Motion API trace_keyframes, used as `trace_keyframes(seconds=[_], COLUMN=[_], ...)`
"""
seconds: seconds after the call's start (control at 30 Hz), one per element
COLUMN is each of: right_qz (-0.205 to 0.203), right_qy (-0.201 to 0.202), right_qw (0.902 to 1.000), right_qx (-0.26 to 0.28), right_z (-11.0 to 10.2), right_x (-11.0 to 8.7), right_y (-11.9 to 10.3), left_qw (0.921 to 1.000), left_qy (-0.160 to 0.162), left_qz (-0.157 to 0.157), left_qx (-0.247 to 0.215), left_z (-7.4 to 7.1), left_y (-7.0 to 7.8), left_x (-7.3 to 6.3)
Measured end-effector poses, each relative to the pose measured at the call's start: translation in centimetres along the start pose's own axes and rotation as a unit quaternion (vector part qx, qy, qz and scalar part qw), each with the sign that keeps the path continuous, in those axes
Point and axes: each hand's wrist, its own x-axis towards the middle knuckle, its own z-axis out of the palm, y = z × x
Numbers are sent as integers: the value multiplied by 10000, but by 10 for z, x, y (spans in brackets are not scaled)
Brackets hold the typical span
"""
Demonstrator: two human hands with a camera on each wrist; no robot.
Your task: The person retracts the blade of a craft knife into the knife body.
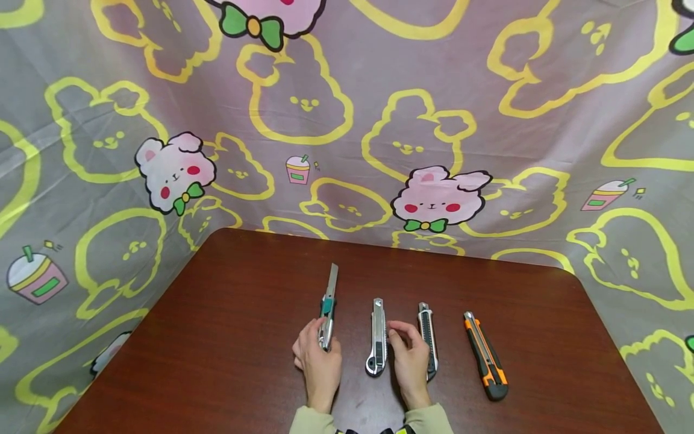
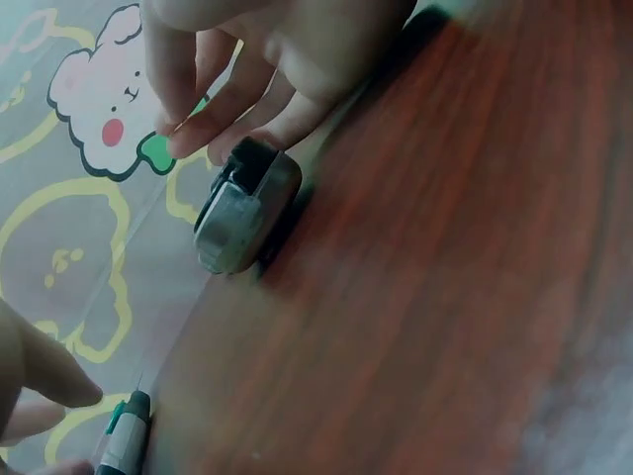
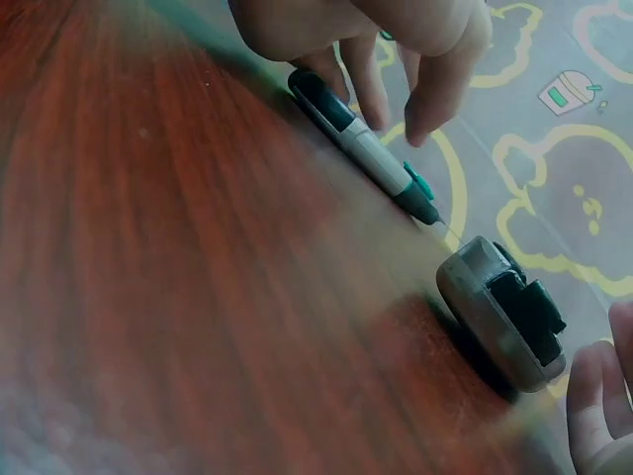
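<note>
Four box cutters lie in a row on the table. My left hand [image 1: 320, 364] is over the handle of the leftmost, a cutter with a green slider [image 1: 328, 305] and its blade run far out. Its fingers hang loosely beside that handle; in the right wrist view the green-slider cutter [image 3: 381, 163] lies flat under them. My right hand [image 1: 410, 364] hovers between the silver cutter [image 1: 378, 337] and the black-and-silver cutter [image 1: 427, 328], covering part of the latter. Its bent fingertips are near the silver cutter's right side, and I see nothing held in them.
An orange-and-black cutter [image 1: 484, 352] lies farthest right. The brown wooden table [image 1: 217, 337] has rounded far corners. A grey curtain [image 1: 347, 163] with yellow outlines and rabbit faces hangs behind it and at both sides.
</note>
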Motion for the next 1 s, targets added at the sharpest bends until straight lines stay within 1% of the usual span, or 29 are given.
trace_keyframes(seconds=[0.23,0.47,0.63,0.77,0.87,1.0], right_qz=[43,54,-6,-20,17,90], right_qy=[-74,-118,-142,-163,-163,-156], right_qw=[10000,9999,9998,9997,9998,9998], right_qx=[-20,-110,-166,-199,-150,-57], right_z=[1,1,-1,-1,0,0], right_x=[-1,-2,-2,-1,-2,-2], right_y=[-1,-3,-1,-1,-2,-3], left_qw=[9992,9981,9966,9973,9980,9979], left_qy=[-190,-72,-143,-223,-308,-432], left_qz=[-193,-93,-104,-102,-155,-390], left_qx=[295,613,803,697,521,281], left_z=[0,-2,-3,-3,-3,-5], left_y=[-1,-3,-2,-1,-2,-3], left_x=[-1,-2,-2,-2,-1,3])
